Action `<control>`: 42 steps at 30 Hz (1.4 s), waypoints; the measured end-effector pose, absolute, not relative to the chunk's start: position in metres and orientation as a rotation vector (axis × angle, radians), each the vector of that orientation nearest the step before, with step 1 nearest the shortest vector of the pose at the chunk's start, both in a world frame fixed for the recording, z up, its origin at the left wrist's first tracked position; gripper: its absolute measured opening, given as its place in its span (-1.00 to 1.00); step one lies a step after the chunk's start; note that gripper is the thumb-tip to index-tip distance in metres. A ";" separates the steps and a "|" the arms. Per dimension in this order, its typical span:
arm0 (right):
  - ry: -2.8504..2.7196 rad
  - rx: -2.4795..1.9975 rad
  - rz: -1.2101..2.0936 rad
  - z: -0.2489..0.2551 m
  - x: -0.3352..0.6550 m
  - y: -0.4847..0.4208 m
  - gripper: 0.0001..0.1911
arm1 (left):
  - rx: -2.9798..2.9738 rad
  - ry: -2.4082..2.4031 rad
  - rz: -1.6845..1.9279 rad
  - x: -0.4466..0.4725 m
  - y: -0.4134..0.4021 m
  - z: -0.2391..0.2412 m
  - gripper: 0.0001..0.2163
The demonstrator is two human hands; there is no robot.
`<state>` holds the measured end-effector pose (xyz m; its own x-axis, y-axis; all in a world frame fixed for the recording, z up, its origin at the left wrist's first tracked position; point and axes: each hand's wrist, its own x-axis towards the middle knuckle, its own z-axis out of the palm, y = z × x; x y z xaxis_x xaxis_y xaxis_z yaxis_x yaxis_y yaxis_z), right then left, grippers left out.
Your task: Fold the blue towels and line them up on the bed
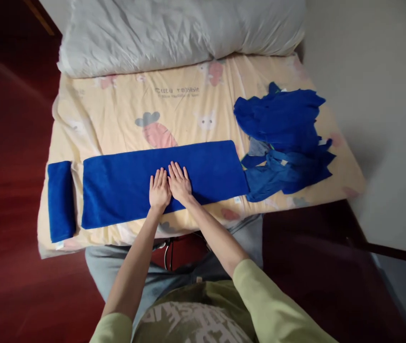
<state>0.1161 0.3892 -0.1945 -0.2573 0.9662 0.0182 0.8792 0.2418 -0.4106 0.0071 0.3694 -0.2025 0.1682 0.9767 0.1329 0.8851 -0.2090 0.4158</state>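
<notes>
A blue towel (120, 186) lies as a long, flat strip across the front of the bed. Both palms press down on its middle, side by side. My left hand (159, 190) lies flat with fingers stretched away from me. Close against it, my right hand (180, 183) is also flat, its fingers slightly spread. Left of the strip rests a rolled blue towel (61, 202) with a small white tag at its near end. At the right end, a crumpled heap of blue cloths (281, 124) touches or nearly touches the strip's edge.
The cream sheet (185, 114) has carrot and rabbit prints. A bulky pale grey quilt (181, 33) lies along the far side. To the right stands a pale wall (374, 119). Dark red floor (10, 166) shows on the left, beyond the bed's edge.
</notes>
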 end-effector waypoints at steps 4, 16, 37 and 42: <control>-2.262 -1.729 0.419 -0.192 0.129 0.393 -0.37 | 2.202 1.860 0.560 -0.005 0.370 -0.201 -0.45; -1.924 -1.986 0.356 -0.197 0.229 0.367 -0.30 | 1.913 2.282 0.521 -0.098 0.333 -0.186 -0.33; -1.785 -2.316 0.027 -0.212 0.447 0.314 -0.38 | 1.706 2.509 0.463 -0.166 0.278 -0.180 -0.33; -1.644 -2.541 0.071 -0.206 0.515 0.303 -0.39 | 1.737 2.500 0.484 -0.171 0.277 -0.189 -0.32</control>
